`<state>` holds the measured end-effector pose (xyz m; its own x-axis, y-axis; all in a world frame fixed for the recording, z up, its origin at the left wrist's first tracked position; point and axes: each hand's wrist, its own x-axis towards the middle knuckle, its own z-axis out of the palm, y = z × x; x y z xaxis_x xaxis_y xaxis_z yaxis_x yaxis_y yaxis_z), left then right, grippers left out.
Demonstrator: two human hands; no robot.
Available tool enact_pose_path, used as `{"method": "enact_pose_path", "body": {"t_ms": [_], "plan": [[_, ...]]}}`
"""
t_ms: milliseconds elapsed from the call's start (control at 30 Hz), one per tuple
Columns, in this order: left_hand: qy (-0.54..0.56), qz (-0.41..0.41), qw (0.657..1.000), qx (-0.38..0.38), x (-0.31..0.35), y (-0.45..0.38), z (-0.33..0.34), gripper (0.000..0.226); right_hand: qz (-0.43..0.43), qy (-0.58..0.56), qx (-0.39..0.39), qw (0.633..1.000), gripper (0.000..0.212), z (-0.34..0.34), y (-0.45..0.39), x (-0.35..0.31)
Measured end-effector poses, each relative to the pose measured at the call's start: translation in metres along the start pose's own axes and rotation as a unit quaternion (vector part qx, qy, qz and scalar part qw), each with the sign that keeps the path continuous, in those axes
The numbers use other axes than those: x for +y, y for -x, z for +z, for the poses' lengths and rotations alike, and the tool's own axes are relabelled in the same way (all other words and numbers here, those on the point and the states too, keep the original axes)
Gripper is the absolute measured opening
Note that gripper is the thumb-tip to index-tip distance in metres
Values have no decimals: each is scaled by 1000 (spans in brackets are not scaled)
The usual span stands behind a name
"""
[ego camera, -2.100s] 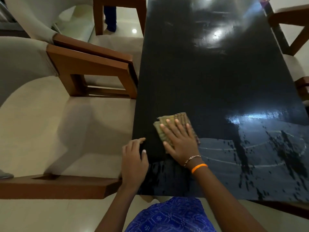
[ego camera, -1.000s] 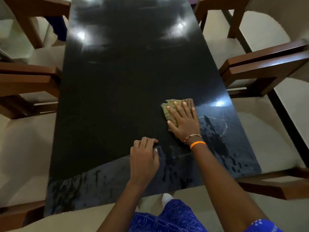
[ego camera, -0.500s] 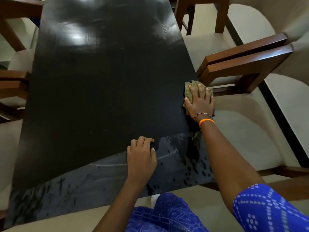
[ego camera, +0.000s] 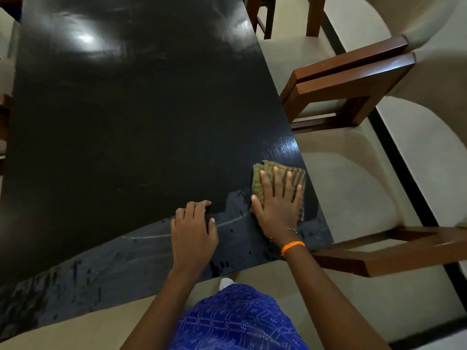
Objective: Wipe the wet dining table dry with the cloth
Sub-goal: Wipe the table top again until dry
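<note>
Now folded cloth [ego camera: 278, 173] flat under right hand's [ego camera: 279, 205] spread fingers [ego camera: 275, 178], near table's [ego camera: 126, 122] right edge

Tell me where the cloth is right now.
In the head view, the cloth lies flat under the right hand near the dining table's right edge, beside the left hand.
</note>
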<state>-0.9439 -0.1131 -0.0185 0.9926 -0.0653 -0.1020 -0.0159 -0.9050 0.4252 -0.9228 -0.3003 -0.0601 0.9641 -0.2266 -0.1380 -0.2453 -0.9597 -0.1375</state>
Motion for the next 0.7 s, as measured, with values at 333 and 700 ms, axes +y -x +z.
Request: {"method": "enact_pose_path", "body": {"t_ms": [333,700], "plan": [[7,-92,993,77,-106,39,-43,36,-216,-25,-48,975,67,28,39,-164],[8,-244,958,147,-285,121,-118,30,-383,-14,-89,919,65,73,128,-384]]}}
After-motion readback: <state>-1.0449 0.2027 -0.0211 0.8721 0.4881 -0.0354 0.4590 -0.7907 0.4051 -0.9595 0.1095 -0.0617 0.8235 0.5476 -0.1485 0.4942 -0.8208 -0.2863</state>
